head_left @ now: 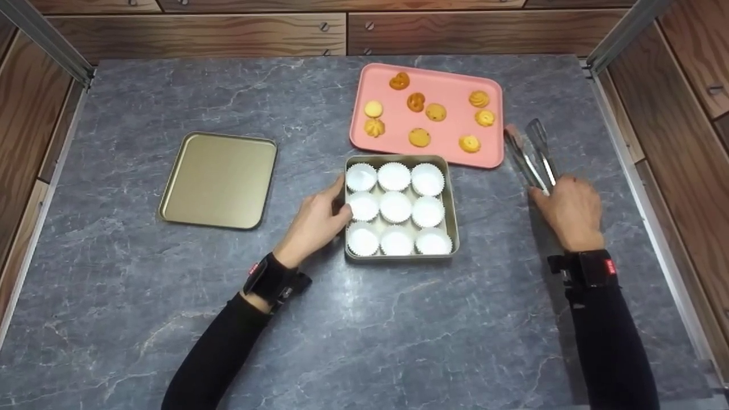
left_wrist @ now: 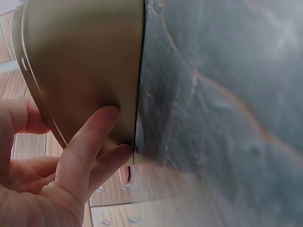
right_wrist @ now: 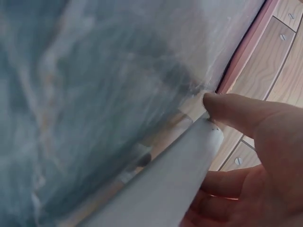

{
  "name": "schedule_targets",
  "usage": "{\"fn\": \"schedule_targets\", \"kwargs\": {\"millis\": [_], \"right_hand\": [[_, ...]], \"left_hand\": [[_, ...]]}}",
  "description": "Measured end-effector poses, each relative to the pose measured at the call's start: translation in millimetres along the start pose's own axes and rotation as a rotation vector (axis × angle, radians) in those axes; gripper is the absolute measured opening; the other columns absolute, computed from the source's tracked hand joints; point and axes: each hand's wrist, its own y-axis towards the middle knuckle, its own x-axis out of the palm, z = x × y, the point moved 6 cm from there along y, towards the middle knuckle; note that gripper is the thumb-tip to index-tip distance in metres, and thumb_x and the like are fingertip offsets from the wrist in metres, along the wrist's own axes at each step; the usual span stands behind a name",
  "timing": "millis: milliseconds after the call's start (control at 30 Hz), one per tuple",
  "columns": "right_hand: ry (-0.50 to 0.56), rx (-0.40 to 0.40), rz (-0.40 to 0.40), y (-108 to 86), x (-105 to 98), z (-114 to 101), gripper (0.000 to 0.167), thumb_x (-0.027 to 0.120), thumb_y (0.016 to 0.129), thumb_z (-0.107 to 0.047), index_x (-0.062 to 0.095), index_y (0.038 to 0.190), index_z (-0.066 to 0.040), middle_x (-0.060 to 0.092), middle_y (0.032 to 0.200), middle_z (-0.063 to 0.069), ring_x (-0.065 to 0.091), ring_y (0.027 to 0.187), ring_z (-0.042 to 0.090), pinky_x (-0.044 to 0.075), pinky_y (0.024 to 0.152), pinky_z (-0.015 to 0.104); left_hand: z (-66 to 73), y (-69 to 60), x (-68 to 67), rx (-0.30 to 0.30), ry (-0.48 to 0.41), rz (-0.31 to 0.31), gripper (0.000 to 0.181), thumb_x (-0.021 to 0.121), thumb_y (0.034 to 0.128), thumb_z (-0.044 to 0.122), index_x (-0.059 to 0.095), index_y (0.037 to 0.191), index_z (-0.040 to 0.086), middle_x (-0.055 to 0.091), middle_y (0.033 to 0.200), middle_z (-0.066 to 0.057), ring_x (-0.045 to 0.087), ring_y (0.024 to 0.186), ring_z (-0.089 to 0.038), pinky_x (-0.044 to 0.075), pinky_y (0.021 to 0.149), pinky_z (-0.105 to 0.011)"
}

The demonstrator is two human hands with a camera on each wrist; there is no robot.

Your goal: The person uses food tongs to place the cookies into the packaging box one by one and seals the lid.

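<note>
- Tin, gold, square, one (head_left: 450, 199): near the middle of the worktop (head_left: 364, 353), open side up, between the two hands.
- Paper cups, white, nine (head_left: 394, 206): inside the tin, three rows of three; the snug fit probably holds them upright and in line.
- Left hand (head_left: 313, 225): at the tin's left side, pinching its wall, fingers against the outer face and thumb at the rim; a grip that likely guards against sliding.
- Tongs, metal, one pair (head_left: 532, 168): right of the tin, arms spread, ends pointing away from the person.
- Right hand (head_left: 572, 213): holding the tongs at the near end, presumably to leave the far ends free.
- Tray, pink (head_left: 450, 85): just behind the tin and left of the tongs; contact with the tin cannot be told.
- Biscuits, nine, several shapes (head_left: 420, 137): scattered on the tray, whose raised rim would contain them.
- Lid, gold, square (head_left: 219, 179): flat, well left of the tin, apparently set aside for access.
</note>
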Motion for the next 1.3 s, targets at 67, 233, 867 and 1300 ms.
{"fn": "schedule_targets", "kwargs": {"millis": [67,233,867,1300], "right_hand": [[0.006,0.006,-0.032,0.4,0,2,0.05,0.071,0.092,-0.029,0.058,0.077,0.018,0.057,0.077,0.04,0.057,0.072,0.062,0.042,0.058,0.069],[0.028,0.058,-0.112,1.8,0,11,0.048,0.066,0.094,-0.033,0.058,0.075,0.01,0.058,0.074,0.034,0.058,0.067,0.057,0.042,0.054,0.064],[0.151,-0.057,-0.037,-12.6,-20,-28,0.058,0.067,0.099,-0.043,0.06,0.13,0.005,0.064,0.09,0.025,0.061,0.073,0.044,0.044,0.057,0.059],[0.084,-0.163,-0.046,-9.7,-10,-48,0.04,0.074,0.096,-0.035,0.063,0.096,0.004,0.058,0.076,0.02,0.057,0.065,0.042,0.04,0.053,0.06]], "left_hand": [[0.1,0.4,0.3,-0.001,0.006,0.004,0.07,0.059,0.0971,0.015,0.032,0.16,0.001,0.069,0.122,-0.021,0.056,0.047,-0.015,0.05,0.041,-0.033],[-0.1,1.6,1.9,0.006,0.01,0.015,0.07,0.06,0.0963,0.015,0.033,0.159,0.0,0.07,0.118,-0.019,0.055,0.047,-0.015,0.05,0.042,-0.034],[0.7,0.2,1.9,0.013,0.002,0.0,0.07,0.061,0.0972,0.014,0.031,0.16,0.002,0.068,0.085,-0.009,0.056,0.048,-0.016,0.05,0.041,-0.033],[-0.9,1.8,-1.1,0.055,0.047,0.026,0.068,0.062,0.0962,0.015,0.036,0.157,-0.003,0.069,0.123,-0.024,0.053,0.049,-0.013,0.05,0.047,-0.031]]}}
